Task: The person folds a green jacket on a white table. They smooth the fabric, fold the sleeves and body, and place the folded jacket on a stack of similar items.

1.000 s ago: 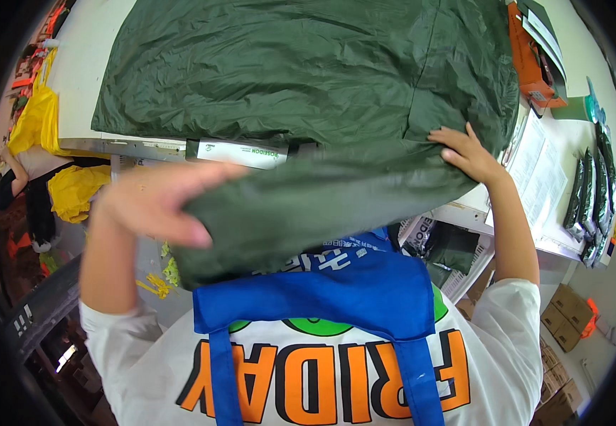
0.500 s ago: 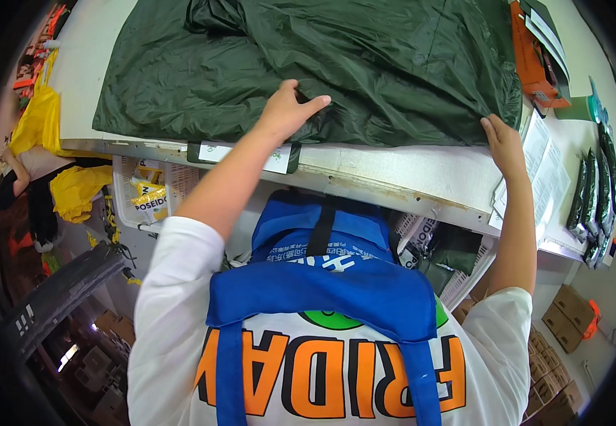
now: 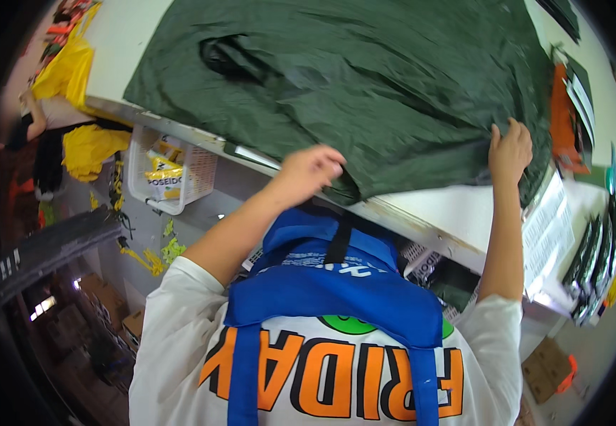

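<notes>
Here, one wrinkled, glossy dark-green fabric sheet [image 3: 393, 92] fills the upper centre.
Two hands near its lower edge: left hand [image 3: 309, 175] curled, right hand [image 3: 511, 153] half-open; cannot tell if either grips.

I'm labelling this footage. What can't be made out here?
All in the head view:
Green fabric: far edge, cut off by the picture's top.
Left hand: its grip; fingers curled and blurred.
Right hand: palm, hidden by its own back.
Dark green package: partly hidden beneath the tabletop.
</notes>
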The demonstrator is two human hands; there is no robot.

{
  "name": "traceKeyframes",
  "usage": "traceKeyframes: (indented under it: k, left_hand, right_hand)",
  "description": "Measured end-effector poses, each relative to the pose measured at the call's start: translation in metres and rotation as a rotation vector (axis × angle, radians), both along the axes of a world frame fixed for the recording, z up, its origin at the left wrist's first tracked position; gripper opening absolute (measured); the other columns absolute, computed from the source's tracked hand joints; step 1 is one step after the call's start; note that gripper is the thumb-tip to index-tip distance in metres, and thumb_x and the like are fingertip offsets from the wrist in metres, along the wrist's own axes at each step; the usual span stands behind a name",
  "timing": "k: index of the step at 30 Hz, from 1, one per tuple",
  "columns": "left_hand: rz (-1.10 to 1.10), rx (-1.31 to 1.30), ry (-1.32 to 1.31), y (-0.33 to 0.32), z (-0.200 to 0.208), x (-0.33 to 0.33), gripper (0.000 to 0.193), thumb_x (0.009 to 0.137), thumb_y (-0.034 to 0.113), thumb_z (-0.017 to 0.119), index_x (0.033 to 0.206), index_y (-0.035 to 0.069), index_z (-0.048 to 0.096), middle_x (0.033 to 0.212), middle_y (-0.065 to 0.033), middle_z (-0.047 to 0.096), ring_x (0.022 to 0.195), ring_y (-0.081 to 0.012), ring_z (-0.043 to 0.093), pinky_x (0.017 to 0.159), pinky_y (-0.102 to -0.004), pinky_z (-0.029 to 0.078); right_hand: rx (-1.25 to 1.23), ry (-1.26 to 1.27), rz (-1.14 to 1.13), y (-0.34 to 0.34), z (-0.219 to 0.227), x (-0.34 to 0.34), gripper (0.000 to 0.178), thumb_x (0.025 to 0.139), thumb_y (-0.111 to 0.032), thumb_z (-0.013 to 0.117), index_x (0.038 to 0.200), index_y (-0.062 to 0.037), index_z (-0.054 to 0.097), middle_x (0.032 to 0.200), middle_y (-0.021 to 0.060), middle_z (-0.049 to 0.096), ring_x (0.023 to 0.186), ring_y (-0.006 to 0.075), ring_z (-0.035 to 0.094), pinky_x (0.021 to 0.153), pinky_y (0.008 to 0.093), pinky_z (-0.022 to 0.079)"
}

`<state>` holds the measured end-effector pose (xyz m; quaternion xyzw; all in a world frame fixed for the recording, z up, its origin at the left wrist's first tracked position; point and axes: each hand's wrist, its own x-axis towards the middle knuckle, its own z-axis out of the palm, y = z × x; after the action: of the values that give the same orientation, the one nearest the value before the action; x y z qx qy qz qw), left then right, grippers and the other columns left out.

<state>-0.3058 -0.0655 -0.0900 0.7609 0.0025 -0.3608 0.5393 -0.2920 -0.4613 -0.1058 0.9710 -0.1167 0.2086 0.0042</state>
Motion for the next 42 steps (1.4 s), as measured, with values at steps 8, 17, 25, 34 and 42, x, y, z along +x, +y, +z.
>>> traceKeyframes:
  k: [8, 17, 25, 34, 42]
  left_hand:
    - [0.734, 0.338, -0.582, 0.159, 0.016, 0.173, 0.067, 0.081, 0.02, 0.072, 0.136, 0.007, 0.037, 0.126, -0.0118, 0.046, 0.096, -0.0181, 0.055, 0.063, -0.0326, 0.05]
    - [-0.034, 0.088, -1.459, 0.164, 0.068, 0.129, 0.039, 0.06, -0.004, 0.071, 0.094, 0.009, 0.056, 0.104, -0.0102, 0.061, 0.091, -0.0285, 0.061, 0.07, -0.0338, 0.052]
    - [0.079, -0.261, -1.394, 0.182, 0.067, 0.121, 0.03, 0.068, -0.01, 0.068, 0.093, 0.005, 0.065, 0.102, -0.0094, 0.059, 0.074, -0.0216, 0.062, 0.063, -0.0252, 0.051]
    - [0.485, -1.089, 0.518, 0.18, 0.077, 0.135, 0.021, 0.086, 0.009, 0.065, 0.104, 0.009, 0.055, 0.095, -0.0037, 0.064, 0.086, -0.0115, 0.06, 0.077, -0.0271, 0.049]
    - [0.346, -0.438, -0.393, 0.158, 0.096, 0.12, 0.019, 0.077, -0.011, 0.059, 0.084, 0.004, 0.051, 0.081, 0.0015, 0.049, 0.078, -0.0045, 0.046, 0.066, -0.0193, 0.038]
  right_hand:
    - [0.32, 0.498, 0.698, 0.206, -0.022, -0.052, 0.048, 0.082, -0.036, 0.063, 0.127, -0.019, 0.055, 0.141, 0.0033, 0.044, 0.135, 0.0281, 0.032, 0.111, 0.053, 0.017]
    - [2.12, 0.227, 0.379, 0.339, 0.09, 0.053, 0.03, 0.093, -0.023, 0.057, 0.111, 0.0014, 0.058, 0.104, 0.0112, 0.062, 0.079, 0.0153, 0.06, 0.07, 0.0255, 0.046]
    - [2.071, 0.105, -0.021, 0.372, 0.117, 0.069, 0.015, 0.087, -0.012, 0.064, 0.077, -0.0116, 0.052, 0.063, -0.0036, 0.052, 0.057, 0.0059, 0.053, 0.054, 0.0205, 0.043]
    - [2.204, 0.091, 0.195, 0.366, 0.101, 0.05, 0.015, 0.087, 0.0, 0.057, 0.092, -0.0126, 0.049, 0.09, -0.002, 0.061, 0.074, 0.0054, 0.057, 0.062, 0.018, 0.045]
    - [2.128, 0.372, 0.166, 0.347, 0.111, 0.061, 0.022, 0.082, -0.003, 0.063, 0.104, 0.0013, 0.059, 0.098, 0.0063, 0.066, 0.089, 0.0134, 0.06, 0.083, 0.0272, 0.047]
